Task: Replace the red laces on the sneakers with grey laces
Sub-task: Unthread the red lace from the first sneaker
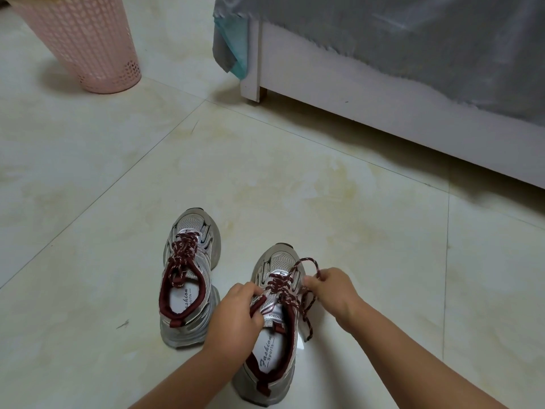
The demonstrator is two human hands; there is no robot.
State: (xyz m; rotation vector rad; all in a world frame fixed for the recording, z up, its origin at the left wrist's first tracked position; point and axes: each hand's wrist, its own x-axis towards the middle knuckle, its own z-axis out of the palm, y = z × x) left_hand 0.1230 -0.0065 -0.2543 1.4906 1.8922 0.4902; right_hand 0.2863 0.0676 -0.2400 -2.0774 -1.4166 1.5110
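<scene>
Two grey sneakers with dark red collars stand on the tiled floor. The left sneaker [188, 278] keeps its red lace [183, 252] tied across the front. The right sneaker [271, 329] sits nearer to me. My left hand [236, 314] grips its left side at the eyelets and tongue. My right hand [330, 290] pinches a loop of the right sneaker's red lace [306, 264] pulled up and out to the right; a loose lace end hangs down the shoe's right side. No grey laces are in view.
A pink perforated basket [88, 45] stands at the back left. A white bed frame [368, 113] draped with a grey sheet [413, 33] runs along the back right. Pale floor tiles [265, 172] stretch between them and the sneakers.
</scene>
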